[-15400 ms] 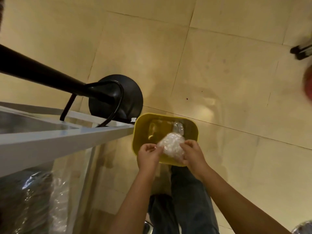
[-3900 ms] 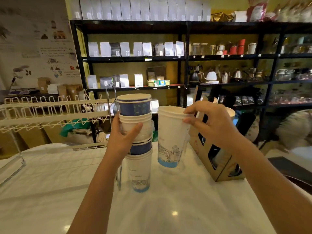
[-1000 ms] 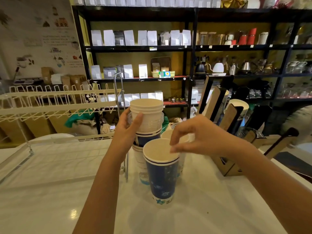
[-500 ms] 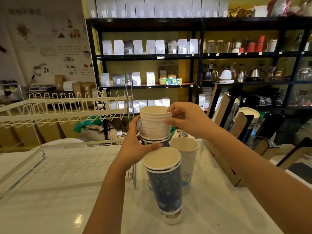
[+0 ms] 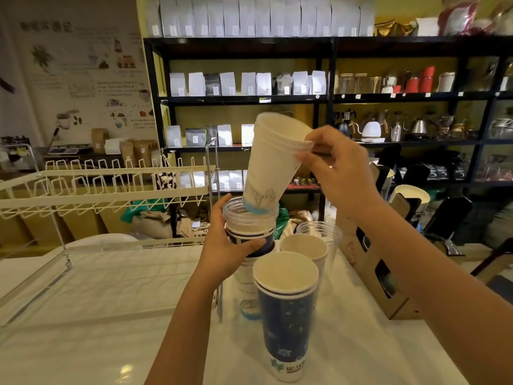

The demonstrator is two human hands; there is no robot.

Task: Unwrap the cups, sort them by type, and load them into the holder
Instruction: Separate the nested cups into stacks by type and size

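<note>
While the sorting goes on at the white marble-look counter (image 5: 105, 323), the nearest thing to the viewer is a nested pair of tall dark-blue printed paper cups (image 5: 287, 315), standing upright just below and in front of both grips. Beyond it, the left hand (image 5: 230, 251) is wrapped around the mixed stack of nested cups (image 5: 251, 234), fingers closed on the dark-blue band under a clear plastic cup that forms the stack's top. To the right of that grip stand a white paper cup pile (image 5: 304, 250) and, just behind it, clear plastic cups (image 5: 319, 232). Above the left grip, the right hand (image 5: 336, 168) pinches the rims of a small bundle of white paper cups with a light-blue skyline base (image 5: 273, 165), thumb and fingers clamped on the rim edge. The bundle tilts, its base sitting just inside the clear cup's mouth.

Judging by this, the step in hand is freeing the white bundle from the stack. It would go best with the left hand bracing firmly but not crushing the thin clear wall, the right drawing along the stack's axis instead of levering sideways, then setting the bundle into the white pile right of the grip. Farther right of the right hand stands the brown cardboard cup holder (image 5: 372, 276), not yet loaded as far as can be seen; a white wire rack (image 5: 105, 187) lies far left.
</note>
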